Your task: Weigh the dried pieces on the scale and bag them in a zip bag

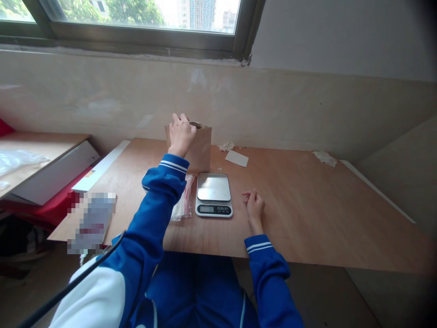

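Observation:
My left hand (182,135) is raised to the top of a brown paper bag (200,150) that stands upright near the wall. Its fingers curl over the bag's rim, and the fingertips are hidden. In front of the bag lies a kitchen scale (214,187) with a bare metal plate and a lit display too small to read. Clear zip bags (184,202) lie left of the scale, partly covered by my left sleeve. To the scale's right, my right hand (255,207) is loosely curled over the table, with nothing visible in it.
On the wooden table (324,214), a white card (236,158) and crumpled tissue (226,146) lie at the back. More tissue (325,158) is at the back right. A blurred-out flat item (94,221) with a cable sits at the left edge. A wall and window stand behind.

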Tool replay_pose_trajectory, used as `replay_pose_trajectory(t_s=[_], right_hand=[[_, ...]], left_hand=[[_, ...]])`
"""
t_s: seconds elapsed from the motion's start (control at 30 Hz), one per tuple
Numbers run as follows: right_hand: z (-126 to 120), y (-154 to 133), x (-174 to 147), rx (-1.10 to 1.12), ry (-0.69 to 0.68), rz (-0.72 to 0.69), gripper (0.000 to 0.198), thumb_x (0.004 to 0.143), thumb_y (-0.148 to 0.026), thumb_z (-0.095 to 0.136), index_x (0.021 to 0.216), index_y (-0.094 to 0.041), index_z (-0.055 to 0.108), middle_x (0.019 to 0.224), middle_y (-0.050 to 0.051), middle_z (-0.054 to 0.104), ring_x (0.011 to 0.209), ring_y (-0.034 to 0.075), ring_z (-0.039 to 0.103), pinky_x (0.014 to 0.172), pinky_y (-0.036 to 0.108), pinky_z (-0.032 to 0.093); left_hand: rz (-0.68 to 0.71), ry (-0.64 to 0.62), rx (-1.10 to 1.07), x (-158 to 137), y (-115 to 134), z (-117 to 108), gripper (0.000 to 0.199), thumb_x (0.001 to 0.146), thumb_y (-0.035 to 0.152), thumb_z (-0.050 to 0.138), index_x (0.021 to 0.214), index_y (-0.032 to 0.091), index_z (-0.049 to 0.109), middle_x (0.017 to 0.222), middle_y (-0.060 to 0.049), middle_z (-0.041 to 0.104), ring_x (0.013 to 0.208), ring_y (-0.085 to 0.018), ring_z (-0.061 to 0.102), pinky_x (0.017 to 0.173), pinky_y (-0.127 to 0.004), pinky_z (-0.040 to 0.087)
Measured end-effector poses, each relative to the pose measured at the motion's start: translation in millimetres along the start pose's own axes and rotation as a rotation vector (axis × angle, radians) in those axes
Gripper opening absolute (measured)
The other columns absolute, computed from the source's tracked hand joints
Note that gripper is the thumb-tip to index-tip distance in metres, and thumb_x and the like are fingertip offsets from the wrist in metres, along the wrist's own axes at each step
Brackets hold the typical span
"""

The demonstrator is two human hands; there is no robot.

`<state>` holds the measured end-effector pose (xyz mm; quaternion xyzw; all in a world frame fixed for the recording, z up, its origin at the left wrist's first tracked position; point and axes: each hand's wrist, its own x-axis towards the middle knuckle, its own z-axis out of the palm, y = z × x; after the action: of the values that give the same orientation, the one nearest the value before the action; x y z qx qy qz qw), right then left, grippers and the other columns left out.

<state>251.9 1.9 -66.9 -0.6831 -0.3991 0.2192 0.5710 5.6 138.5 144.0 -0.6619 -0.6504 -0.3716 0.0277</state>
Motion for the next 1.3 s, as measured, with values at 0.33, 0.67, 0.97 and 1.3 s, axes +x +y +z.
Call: replay_pose_trajectory(t_s=[0.33, 0.67, 0.97, 1.3], right_hand=[[-0.4, 2.4, -0.1, -0.013, -0.015, 0.003, 0.068, 0.089, -0.070, 0.031, 0.070, -0.016, 0.067, 0.051, 0.002, 0.054, 0.047, 0.015, 0.048, 0.052, 0.029, 0.036], [2.1, 7.0, 1.5, 0.004, -0.014, -0.003, 0.065, 0.090, -0.067, 0.032, 0.069, -0.016, 0.067, 0.050, 0.001, 0.052, 0.047, 0.014, 0.047, 0.053, 0.028, 0.036], [1.2, 7.1, 0.8, -0.023, -0.030, 0.010, 0.059, 0.092, -0.059, 0.033, 0.070, -0.016, 0.067, 0.051, 0.000, 0.052, 0.049, 0.015, 0.048, 0.054, 0.028, 0.036], [1.1, 8.7, 1.7, -0.036, -0.044, 0.009, 0.058, 0.092, -0.058, 0.034, 0.070, -0.017, 0.067, 0.052, 0.001, 0.052, 0.050, 0.015, 0.048, 0.052, 0.028, 0.035]], left_hand=[[-0.164, -0.210, 0.159, 4.3, 3.8, -11.3, 0.029, 0.081, 0.016, 0.060, 0.107, 0.002, 0.058, 0.115, -0.026, 0.058, 0.123, -0.040, 0.047, 0.105, -0.055, 0.033], [-0.210, -0.138, 0.324, -13.5, 24.0, -28.4, 0.053, 0.084, 0.027, 0.064, 0.125, -0.002, 0.046, 0.134, -0.031, 0.048, 0.128, -0.038, 0.045, 0.108, -0.046, 0.031], [-0.218, -0.224, 0.369, -23.1, 34.8, -38.5, 0.049, 0.087, 0.027, 0.060, 0.126, 0.000, 0.050, 0.129, -0.029, 0.053, 0.131, -0.035, 0.045, 0.105, -0.041, 0.035], [-0.225, -0.123, 0.066, -18.9, 13.0, -32.4, 0.029, 0.088, 0.013, 0.046, 0.115, 0.010, 0.057, 0.130, -0.026, 0.050, 0.121, -0.038, 0.054, 0.105, -0.053, 0.032]])
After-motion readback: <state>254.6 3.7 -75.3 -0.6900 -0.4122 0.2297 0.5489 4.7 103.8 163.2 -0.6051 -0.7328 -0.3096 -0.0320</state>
